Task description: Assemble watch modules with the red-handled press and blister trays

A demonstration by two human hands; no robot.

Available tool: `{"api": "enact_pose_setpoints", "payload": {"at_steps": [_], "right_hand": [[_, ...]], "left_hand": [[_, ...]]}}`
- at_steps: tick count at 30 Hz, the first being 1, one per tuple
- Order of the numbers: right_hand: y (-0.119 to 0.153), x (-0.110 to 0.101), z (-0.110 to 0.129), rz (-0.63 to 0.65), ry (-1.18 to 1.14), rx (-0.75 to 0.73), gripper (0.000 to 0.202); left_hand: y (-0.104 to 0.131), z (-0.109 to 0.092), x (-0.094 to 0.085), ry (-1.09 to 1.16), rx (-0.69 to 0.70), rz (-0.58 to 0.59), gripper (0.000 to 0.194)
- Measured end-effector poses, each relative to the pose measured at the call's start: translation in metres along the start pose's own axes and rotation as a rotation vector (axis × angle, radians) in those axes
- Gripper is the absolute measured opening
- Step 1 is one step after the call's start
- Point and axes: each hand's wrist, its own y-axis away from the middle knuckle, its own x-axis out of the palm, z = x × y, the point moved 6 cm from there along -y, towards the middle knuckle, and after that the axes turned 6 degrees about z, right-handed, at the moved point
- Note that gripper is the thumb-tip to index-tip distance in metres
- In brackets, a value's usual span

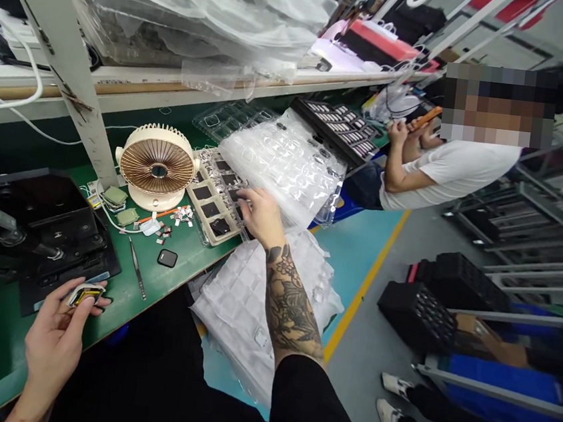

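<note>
Near the bench's front edge, my left hand [58, 332] holds a small open device casing [85, 294] with yellow and black inside, between thumb and fingers. My right hand [261, 214] reaches over to a clear plastic tray [228, 177] of small parts; its fingertips are bent down at the tray, and what they grip, if anything, is too small to tell. Just left of it sits a beige tray [210, 209] with black pieces in its compartments. Tweezers [137, 268] and a black square device [167, 258] lie on the green bench [152, 291].
A beige fan [158, 168] stands behind small parts and green pads [115, 196]. A black fixture [38, 232] is at left. Stacked clear trays [287, 158] lie at the right, with more wrapped ones [246, 308] below the bench edge. A person [447, 168] sits beyond.
</note>
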Motion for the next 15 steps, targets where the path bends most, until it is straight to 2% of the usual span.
{"api": "enact_pose_setpoints", "payload": {"at_steps": [3,6,10,15], "right_hand": [[-0.035,0.017,0.025,0.092,0.004,-0.107,0.027],[-0.074,0.042,0.043,0.203,0.018,-0.167,0.028],[-0.119,0.074,0.050,0.314,0.018,-0.170,0.023],[-0.144,0.090,0.049,0.313,0.003,-0.126,0.012]], "left_hand": [[-0.001,0.002,0.000,0.012,0.015,-0.003,0.046],[-0.001,0.002,0.000,0.022,0.028,-0.003,0.045],[-0.001,0.003,0.000,0.056,0.008,-0.008,0.042],[0.000,0.007,-0.002,0.087,-0.015,-0.013,0.041]]}}
